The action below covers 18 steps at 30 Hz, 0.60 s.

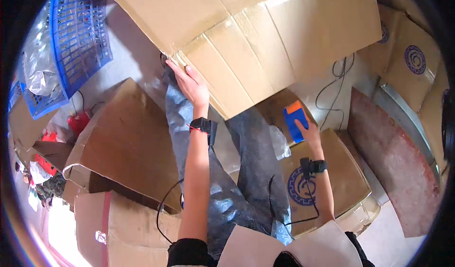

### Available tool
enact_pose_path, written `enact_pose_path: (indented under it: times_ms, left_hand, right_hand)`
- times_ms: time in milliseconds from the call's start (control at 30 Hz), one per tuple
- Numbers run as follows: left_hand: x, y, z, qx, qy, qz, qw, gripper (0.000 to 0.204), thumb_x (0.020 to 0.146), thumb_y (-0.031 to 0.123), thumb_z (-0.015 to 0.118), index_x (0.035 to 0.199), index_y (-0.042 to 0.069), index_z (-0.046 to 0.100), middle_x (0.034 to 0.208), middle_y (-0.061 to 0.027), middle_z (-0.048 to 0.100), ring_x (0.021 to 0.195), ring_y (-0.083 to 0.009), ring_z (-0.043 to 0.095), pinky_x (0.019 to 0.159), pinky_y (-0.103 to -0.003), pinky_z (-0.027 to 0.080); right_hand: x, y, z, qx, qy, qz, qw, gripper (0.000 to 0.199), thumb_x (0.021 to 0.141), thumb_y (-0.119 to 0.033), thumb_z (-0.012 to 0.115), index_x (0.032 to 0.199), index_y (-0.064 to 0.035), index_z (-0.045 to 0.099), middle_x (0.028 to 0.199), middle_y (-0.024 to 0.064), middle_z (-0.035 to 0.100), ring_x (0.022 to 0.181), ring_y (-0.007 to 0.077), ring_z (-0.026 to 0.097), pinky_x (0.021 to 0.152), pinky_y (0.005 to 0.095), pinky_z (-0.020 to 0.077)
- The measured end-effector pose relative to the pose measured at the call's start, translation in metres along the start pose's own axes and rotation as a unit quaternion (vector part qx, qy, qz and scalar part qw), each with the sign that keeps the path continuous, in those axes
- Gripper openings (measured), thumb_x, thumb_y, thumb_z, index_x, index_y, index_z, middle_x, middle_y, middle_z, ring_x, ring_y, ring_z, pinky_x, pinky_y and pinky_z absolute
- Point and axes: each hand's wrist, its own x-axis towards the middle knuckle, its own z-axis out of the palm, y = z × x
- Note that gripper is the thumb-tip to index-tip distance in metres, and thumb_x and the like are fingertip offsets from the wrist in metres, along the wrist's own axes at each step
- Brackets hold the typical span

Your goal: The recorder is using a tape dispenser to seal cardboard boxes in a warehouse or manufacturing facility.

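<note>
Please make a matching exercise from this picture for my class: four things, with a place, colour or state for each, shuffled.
Things
1. Left hand
2. Right hand
3. Plastic basket
4. Flat board

Descriptions
A. Reddish, at the picture's right
B. At the edge of a large cardboard box
C. Blue, at the upper left
D. Holding a blue and orange object

Pairs: 1-B, 2-D, 3-C, 4-A

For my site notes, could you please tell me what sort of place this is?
Probably a storeroom or packing area: a large cardboard box at the left hand, more cartons around, and a blue plastic basket.
</note>
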Motion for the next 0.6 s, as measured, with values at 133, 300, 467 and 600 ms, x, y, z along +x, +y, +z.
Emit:
enact_pose_path:
  times_ms: [133,300,467,600]
  left_hand:
    - [-0.022,-0.003,0.008,-0.139,0.027,-0.048,0.989,0.055,0.093,0.022,0.03,0.136,-0.002,0.006,0.138,-0.025,0.019,0.126,-0.034,0.026,0.102,-0.038,0.023]
    - [-0.025,-0.014,0.012,-0.257,-0.026,-0.22,0.941,0.064,0.092,0.042,0.026,0.138,0.004,0.001,0.143,-0.0162,0.006,0.131,-0.0256,0.012,0.106,-0.036,0.013]
    - [-0.032,-0.031,0.018,-0.447,-0.008,-0.253,0.858,0.076,0.088,0.056,0.023,0.137,0.008,-0.011,0.145,-0.0088,-0.003,0.133,-0.0213,0.004,0.107,-0.034,0.008]
    - [-0.043,-0.067,0.033,-0.617,-0.012,-0.356,0.702,0.066,0.09,0.053,0.022,0.138,0.009,0.011,0.143,-0.0025,0.015,0.13,-0.0183,0.017,0.106,-0.033,0.013]
  right_hand:
    - [-0.01,0.003,-0.002,-0.049,0.037,0.002,0.998,0.048,0.076,-0.045,0.059,0.089,0.0015,0.061,0.072,0.0177,0.062,0.07,0.0274,0.062,0.063,0.0338,0.0462]
    - [-0.011,-0.01,0.01,-0.02,-0.002,0.012,1.0,0.049,0.076,-0.045,0.059,0.092,0.0014,0.061,0.072,0.0178,0.062,0.069,0.0267,0.062,0.062,0.0334,0.0465]
    - [-0.017,-0.039,0.001,0.002,-0.072,0.022,0.997,0.047,0.078,-0.041,0.059,0.107,-0.0046,0.056,0.086,0.0171,0.063,0.081,0.0283,0.061,0.07,0.0356,0.0461]
    - [-0.011,-0.071,-0.007,-0.065,-0.049,0.012,0.997,0.048,0.078,-0.04,0.059,0.111,-0.0046,0.054,0.086,0.0158,0.063,0.079,0.0261,0.062,0.07,0.0344,0.0463]
